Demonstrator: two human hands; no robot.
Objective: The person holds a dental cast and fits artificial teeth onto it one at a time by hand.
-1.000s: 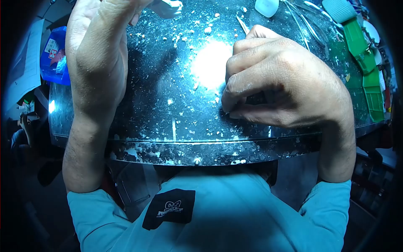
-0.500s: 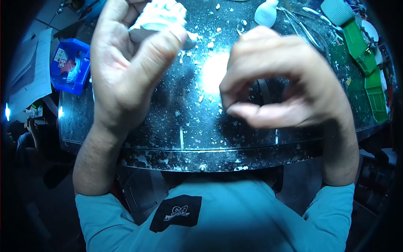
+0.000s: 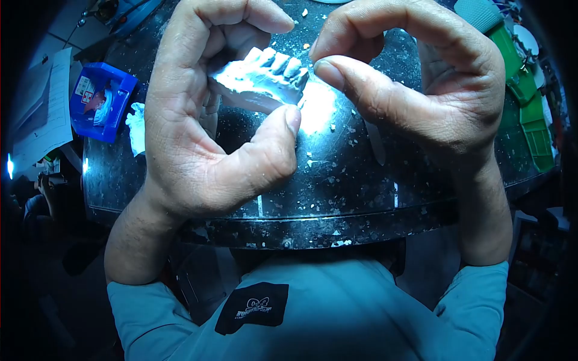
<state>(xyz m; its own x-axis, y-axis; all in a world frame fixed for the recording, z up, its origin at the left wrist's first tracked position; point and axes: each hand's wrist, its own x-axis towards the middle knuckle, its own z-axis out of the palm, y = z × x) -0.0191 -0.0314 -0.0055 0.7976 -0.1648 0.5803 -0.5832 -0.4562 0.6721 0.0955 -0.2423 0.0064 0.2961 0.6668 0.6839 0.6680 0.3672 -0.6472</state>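
A white plaster dental model (image 3: 262, 78) with a row of teeth lies in my left hand (image 3: 211, 120), thumb at its lower edge and fingers behind it. My right hand (image 3: 415, 84) is raised at the model's right side, thumb and index finger brought close together. Whatever may be between those fingertips is too small to make out. Below the right hand, a flat narrow tool (image 3: 375, 143) rests on the dark table (image 3: 301, 192). Another white plaster piece (image 3: 137, 129) is partly hidden behind my left hand.
A blue bin (image 3: 102, 102) holding a white and red piece stands at the left, beside papers (image 3: 48, 108). Green trays (image 3: 533, 120) and a textured grey-green object (image 3: 478, 15) line the right side. Another person's arm (image 3: 47, 189) shows at the far left.
My left hand has brought the plaster model down and toward the middle. My right hand has moved up and turned, its fingertips now near the model. The flat tool and second plaster piece now show more.
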